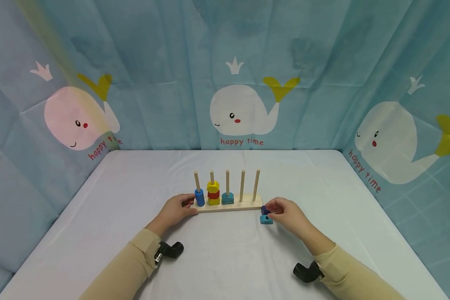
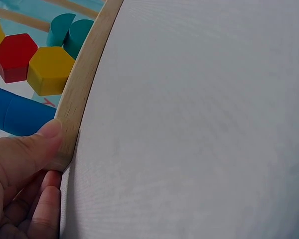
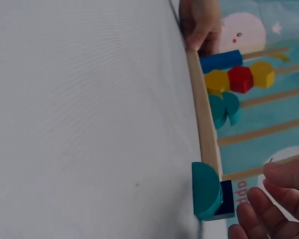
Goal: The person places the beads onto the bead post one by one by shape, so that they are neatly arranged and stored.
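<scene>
My left hand (image 1: 175,210) grips the left end of a wooden peg board (image 1: 228,208), its thumb on the front edge in the left wrist view. Blue cylinders (image 2: 25,112) sit on the leftmost peg. Beside them stand yellow (image 2: 51,70) and red (image 2: 16,57) hexagonal blocks, then teal half-round blocks (image 1: 228,199). Off the board's right end lie a loose teal half-round block (image 3: 205,191) and a dark blue block (image 3: 228,200). My right hand (image 1: 290,214) hovers beside these two, fingers loosely bent, nothing visible between them in the right wrist view.
Two bare pegs (image 1: 242,185) rise at the board's right side. A white cloth (image 1: 225,254) covers the table. Behind it hangs a blue curtain (image 1: 165,112) with whale prints. Black devices (image 1: 172,250) are strapped at both wrists.
</scene>
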Demonstrator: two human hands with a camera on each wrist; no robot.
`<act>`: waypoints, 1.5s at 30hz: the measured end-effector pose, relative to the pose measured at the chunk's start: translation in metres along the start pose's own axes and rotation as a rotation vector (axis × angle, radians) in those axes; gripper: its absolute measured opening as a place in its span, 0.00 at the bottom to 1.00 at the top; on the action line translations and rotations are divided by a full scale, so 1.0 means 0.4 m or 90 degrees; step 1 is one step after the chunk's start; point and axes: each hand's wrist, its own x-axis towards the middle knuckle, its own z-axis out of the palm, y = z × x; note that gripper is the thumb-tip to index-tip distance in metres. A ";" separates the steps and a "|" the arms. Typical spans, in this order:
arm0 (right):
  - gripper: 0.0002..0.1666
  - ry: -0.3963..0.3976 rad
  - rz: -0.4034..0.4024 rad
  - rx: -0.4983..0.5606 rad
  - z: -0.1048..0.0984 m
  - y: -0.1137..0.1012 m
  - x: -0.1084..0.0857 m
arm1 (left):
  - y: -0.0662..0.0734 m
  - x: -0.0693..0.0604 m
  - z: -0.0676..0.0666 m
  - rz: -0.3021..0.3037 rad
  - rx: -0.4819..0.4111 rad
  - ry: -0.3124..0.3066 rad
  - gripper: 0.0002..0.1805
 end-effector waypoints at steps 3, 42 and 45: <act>0.11 -0.006 0.010 -0.006 -0.001 0.008 -0.009 | 0.001 -0.002 0.001 0.001 -0.003 0.001 0.31; 0.09 -0.103 -0.026 -0.080 0.026 0.034 -0.021 | -0.001 -0.003 0.002 -0.015 -0.004 0.005 0.31; 0.07 -0.093 -0.023 -0.090 0.026 0.033 -0.019 | -0.002 -0.002 0.003 -0.018 -0.007 0.003 0.32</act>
